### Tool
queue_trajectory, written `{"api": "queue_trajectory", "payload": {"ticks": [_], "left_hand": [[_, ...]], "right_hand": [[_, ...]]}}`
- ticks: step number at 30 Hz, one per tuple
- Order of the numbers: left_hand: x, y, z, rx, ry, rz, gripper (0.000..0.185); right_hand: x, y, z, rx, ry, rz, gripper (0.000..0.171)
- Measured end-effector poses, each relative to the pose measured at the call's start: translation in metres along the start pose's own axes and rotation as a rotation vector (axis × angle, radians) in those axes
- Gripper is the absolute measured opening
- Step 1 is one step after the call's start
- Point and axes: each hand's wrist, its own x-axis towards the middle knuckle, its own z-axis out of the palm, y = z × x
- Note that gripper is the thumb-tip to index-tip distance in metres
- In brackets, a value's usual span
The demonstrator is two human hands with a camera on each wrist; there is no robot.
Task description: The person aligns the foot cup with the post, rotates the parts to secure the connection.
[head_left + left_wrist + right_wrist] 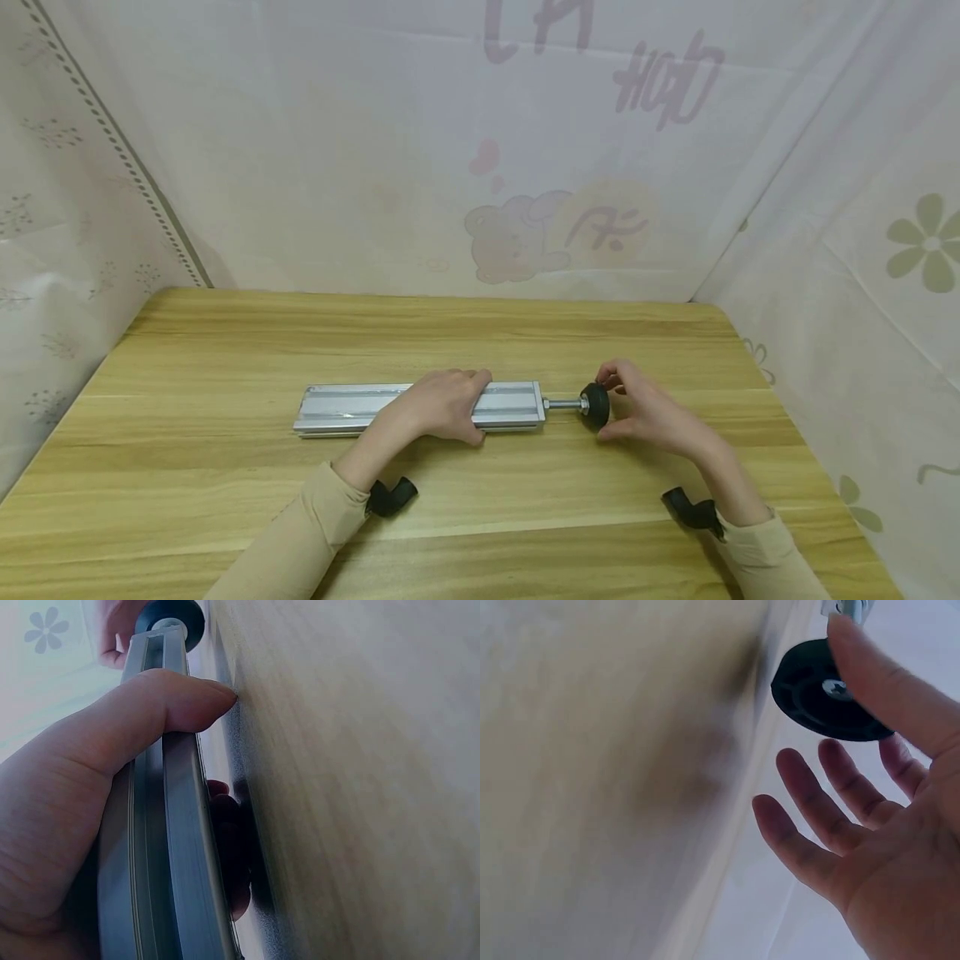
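A silver aluminium bar point(345, 408) lies lengthwise on the wooden table point(225, 333). From its right end a short metal rod point(562, 405) sticks out and carries a black round foot point(595, 403). My left hand point(459, 408) grips the bar near its middle, thumb point(150, 712) over the top and fingers under the far side. My right hand point(609, 407) cups the black foot point(817, 697). Its thumb point(885, 690) lies against the foot, while the other fingers point(802, 832) are spread and apart from it.
White printed cloth point(480, 167) walls in the table at the back and on both sides. A black camera mount sits on each wrist point(390, 497) point(693, 510). Bare wood surrounds the bar on every side.
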Motion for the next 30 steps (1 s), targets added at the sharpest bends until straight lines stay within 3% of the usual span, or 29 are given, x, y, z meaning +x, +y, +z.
{"api": "queue_trajectory", "payload": {"ticks": [9, 18, 25, 30], "left_hand": [[0.0003, -0.0009, 0.0006, 0.003, 0.007, 0.004, 0.059], [-0.0002, -0.0013, 0.0013, 0.006, 0.016, 0.009, 0.059], [-0.0005, -0.0008, 0.0010, 0.007, 0.011, 0.009, 0.059], [-0.0007, -0.0007, 0.0003, -0.003, 0.015, 0.012, 0.058]], "right_hand": [[-0.0005, 0.0011, 0.0001, -0.013, 0.008, -0.028, 0.066], [-0.0038, 0.0070, -0.0060, 0.077, -0.082, -0.005, 0.048], [-0.0035, 0.0056, -0.0071, 0.072, -0.110, 0.034, 0.048], [-0.0042, 0.0028, -0.0060, 0.042, -0.069, 0.033, 0.064]]}}
